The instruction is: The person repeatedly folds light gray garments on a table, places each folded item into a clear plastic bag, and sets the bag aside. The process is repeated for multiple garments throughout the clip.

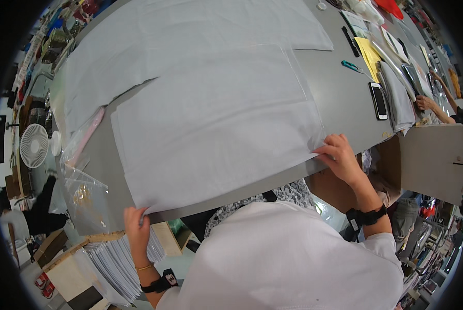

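A large, light grey-white sheet of thin fabric (216, 119) lies flat on the grey table (340, 82), its near edge running along the table's front. At the near left corner, my left hand (136, 227) pinches the sheet between thumb and fingers. My right hand (340, 157) grips the near right corner in the same way, close to the table's edge. A clear plastic film edge shows along the sheet's right side. Beyond it, a second pale sheet (205, 26) spreads over the far part of the table, with slight creases.
On the right lie a phone (378, 101), a teal-handled cutter (351, 66), a black marker (350, 41), yellow paper (368, 57) and folded grey cloth (396, 98). Clear plastic bags (87, 199) hang at the left edge. Another person's hand (425, 102) shows at far right.
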### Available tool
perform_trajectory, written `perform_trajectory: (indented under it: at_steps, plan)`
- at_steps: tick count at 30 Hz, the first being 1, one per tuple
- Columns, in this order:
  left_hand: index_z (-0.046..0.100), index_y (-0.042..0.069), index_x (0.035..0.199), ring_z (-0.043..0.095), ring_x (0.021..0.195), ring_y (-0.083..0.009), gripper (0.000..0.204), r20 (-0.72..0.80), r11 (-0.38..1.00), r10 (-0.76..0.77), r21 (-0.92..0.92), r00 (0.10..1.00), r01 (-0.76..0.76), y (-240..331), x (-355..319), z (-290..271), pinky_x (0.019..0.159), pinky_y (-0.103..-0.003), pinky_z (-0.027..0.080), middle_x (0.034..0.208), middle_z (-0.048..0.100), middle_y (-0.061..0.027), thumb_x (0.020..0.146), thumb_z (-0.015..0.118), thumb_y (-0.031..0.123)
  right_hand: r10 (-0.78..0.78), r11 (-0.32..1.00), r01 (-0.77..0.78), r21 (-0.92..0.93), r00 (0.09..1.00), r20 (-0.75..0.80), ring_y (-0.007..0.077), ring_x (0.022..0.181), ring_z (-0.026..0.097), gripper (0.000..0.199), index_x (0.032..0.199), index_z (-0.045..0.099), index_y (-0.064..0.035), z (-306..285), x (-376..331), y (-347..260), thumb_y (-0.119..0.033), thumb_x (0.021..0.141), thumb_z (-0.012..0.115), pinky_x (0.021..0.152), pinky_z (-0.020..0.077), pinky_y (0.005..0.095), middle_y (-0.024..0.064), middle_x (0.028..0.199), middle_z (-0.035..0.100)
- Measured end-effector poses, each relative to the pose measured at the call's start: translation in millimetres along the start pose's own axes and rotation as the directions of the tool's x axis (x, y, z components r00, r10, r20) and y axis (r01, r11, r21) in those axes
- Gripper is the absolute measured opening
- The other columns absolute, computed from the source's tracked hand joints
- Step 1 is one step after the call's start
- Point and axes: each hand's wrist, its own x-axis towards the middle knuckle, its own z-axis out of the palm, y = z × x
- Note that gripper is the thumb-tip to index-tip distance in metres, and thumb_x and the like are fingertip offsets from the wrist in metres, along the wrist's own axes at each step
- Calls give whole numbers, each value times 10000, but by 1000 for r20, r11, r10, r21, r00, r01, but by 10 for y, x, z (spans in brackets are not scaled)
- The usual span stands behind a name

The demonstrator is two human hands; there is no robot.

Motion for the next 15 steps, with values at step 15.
perform_trajectory:
  at_steps: [15]
  plan:
    - [579, 10, 946, 477, 785, -149, 272, -219, 880, -452, -268, 865, 392, -1260, 2461, 88, 711, -322, 432, 877, 522, -27, 1020, 654, 260, 204, 968, -248, -28, 852, -482, 302, 688, 597, 489, 974, 678, -23, -325, 2975, 544, -510, 946, 701, 672, 496, 421, 118, 773, 659]
